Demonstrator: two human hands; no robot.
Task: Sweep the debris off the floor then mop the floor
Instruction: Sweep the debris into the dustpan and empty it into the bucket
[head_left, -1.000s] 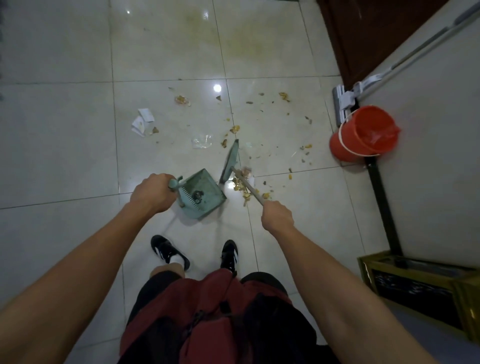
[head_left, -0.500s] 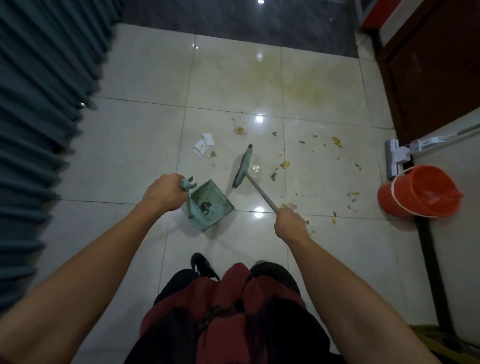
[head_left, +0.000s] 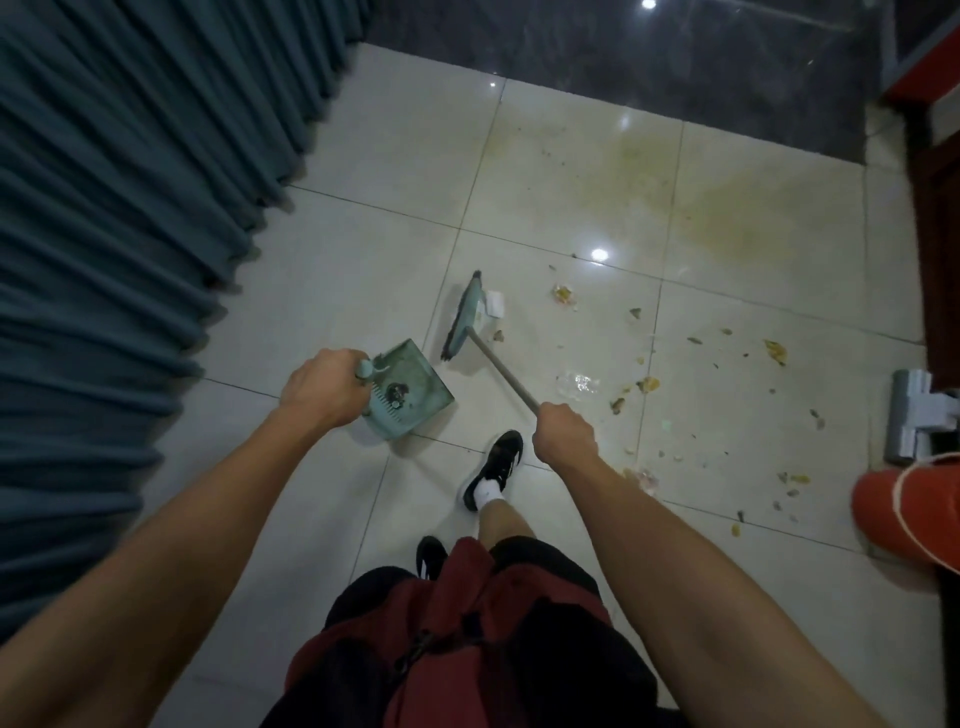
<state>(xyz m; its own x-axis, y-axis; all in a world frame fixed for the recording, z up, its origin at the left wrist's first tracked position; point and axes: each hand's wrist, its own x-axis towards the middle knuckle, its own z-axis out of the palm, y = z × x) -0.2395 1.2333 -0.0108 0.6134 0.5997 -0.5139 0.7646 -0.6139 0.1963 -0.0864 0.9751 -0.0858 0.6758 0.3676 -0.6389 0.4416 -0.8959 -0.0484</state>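
Note:
My left hand (head_left: 323, 391) grips the handle of a pale green dustpan (head_left: 410, 391) that sits low over the tiles with a dark bit inside. My right hand (head_left: 563, 435) grips the thin handle of a green broom (head_left: 464, 322), whose head rests on the floor just beyond the dustpan, against white paper scraps (head_left: 495, 303). Yellow-brown debris (head_left: 647, 385) lies scattered over the pale tiles to the right, with a clear plastic scrap (head_left: 576, 383) near the handle. A yellowish stain (head_left: 727, 208) spreads farther off.
A teal pleated curtain (head_left: 119, 249) fills the left side. At the right edge stand an orange bucket (head_left: 909, 512) and a grey mop head (head_left: 914, 415). Dark wood furniture (head_left: 940, 234) lines the far right. My black shoe (head_left: 493, 467) is stepping forward between the tools.
I have stepped left and forward. The broom head has moved left to the white paper scraps, and the dustpan went along with it. The bucket and mop now sit at the right edge.

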